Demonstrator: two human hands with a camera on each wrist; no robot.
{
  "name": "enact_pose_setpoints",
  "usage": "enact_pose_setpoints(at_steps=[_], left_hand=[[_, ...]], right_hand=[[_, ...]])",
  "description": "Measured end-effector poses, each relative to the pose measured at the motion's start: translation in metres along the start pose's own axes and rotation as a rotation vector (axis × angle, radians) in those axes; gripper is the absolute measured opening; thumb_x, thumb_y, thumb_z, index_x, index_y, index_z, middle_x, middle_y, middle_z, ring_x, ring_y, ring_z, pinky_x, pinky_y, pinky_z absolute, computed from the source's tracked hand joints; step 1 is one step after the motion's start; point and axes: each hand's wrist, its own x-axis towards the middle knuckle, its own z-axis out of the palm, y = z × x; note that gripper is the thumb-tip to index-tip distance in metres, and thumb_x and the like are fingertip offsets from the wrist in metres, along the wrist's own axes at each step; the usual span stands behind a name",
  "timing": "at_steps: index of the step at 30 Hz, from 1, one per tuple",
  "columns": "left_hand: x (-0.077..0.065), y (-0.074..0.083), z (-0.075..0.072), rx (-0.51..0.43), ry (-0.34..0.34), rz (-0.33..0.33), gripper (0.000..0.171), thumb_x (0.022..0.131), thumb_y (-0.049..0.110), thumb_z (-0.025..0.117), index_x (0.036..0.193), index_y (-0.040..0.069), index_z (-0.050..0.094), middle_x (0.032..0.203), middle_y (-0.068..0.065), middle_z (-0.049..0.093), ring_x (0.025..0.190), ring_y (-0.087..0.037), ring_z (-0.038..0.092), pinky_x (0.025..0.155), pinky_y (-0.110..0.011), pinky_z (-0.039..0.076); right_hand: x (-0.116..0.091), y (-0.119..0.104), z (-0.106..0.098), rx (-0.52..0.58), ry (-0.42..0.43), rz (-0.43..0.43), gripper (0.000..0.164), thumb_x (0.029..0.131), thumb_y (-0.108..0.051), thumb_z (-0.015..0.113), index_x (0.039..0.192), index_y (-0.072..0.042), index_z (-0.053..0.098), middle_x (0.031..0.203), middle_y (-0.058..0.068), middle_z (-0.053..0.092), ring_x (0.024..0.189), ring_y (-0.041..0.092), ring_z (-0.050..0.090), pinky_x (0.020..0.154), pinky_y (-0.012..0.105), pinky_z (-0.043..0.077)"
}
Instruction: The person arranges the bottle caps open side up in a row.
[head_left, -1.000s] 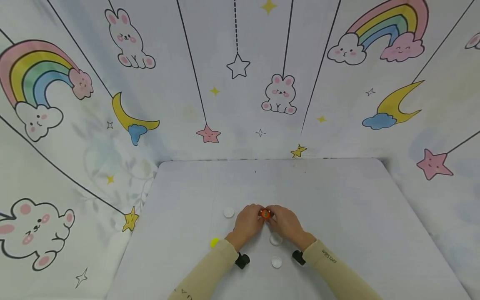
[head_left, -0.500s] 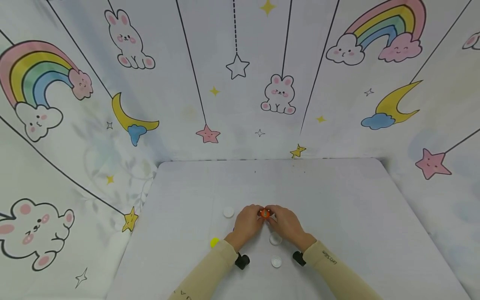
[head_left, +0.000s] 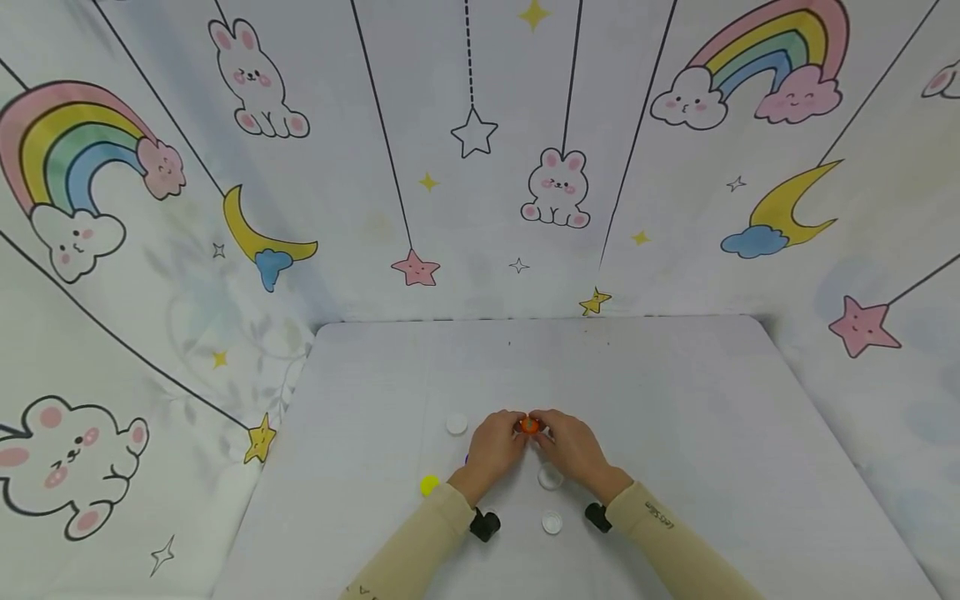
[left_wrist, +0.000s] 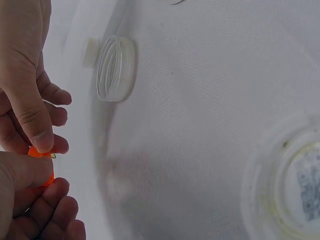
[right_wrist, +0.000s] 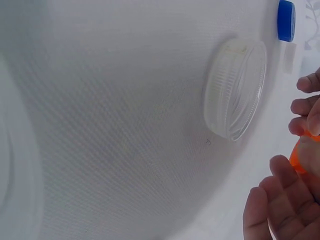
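Both hands meet over the white table (head_left: 375, 375); the left hand (head_left: 498, 442) and right hand (head_left: 573, 443) pinch a small orange piece (head_left: 529, 425) between thumbs and fingers. Clear ring-shaped cap (head_left: 551, 477) lies just beside the right wrist; second pale cap (head_left: 552, 522) between the forearms. White disc (head_left: 457, 424) left of the left hand, yellow disc (head_left: 430, 485) by the left sleeve (head_left: 416, 542). From where I stand, the left hand mostly hides a blue cap (right_wrist: 286, 21).
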Motion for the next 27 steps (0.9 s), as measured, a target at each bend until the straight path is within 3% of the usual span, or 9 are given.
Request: enact_pose_setpoints(at_steps=[10, 23, 27], left_hand=[[0.0015, 0.0013, -0.0022, -0.009, 0.032, 0.0, 0.023, 0.088, 0.016, 0.072, 0.109, 0.008, 0.073, 0.093, -0.001, 0.072, 0.082, -0.014, 0.065, 0.074, -0.028, 0.052], [0.0042, -0.0039, -0.0024, -0.225, 0.053, -0.034, 0.017, 0.089, 0.016, 0.072, 0.103, 0.007, 0.075, 0.084, -0.001, 0.073, 0.065, -0.002, 0.057, 0.059, -0.017, 0.046], [0.0045, -0.0055, -0.0035, -0.3, 0.044, -0.054, 0.017, 0.089, 0.015, 0.071, 0.103, 0.006, 0.075, 0.085, 0.0, 0.074, 0.068, -0.003, 0.06, 0.061, -0.018, 0.048]], right_hand=[[-0.0012, 0.0052, 0.0003, 0.028, 0.051, -0.055, 0.025, 0.091, -0.016, 0.07, 0.116, -0.011, 0.07, 0.106, 0.001, 0.072, 0.082, 0.01, 0.064, 0.071, 0.03, 0.053], [0.0027, 0.0056, 0.001, 0.091, 0.064, -0.012, 0.026, 0.094, -0.013, 0.066, 0.119, -0.009, 0.069, 0.109, 0.004, 0.072, 0.087, 0.012, 0.067, 0.077, 0.033, 0.054], [0.0028, 0.0053, 0.0026, 0.088, 0.077, -0.008, 0.031, 0.092, -0.012, 0.067, 0.124, -0.012, 0.067, 0.099, 0.0, 0.072, 0.07, 0.007, 0.058, 0.066, 0.026, 0.051]])
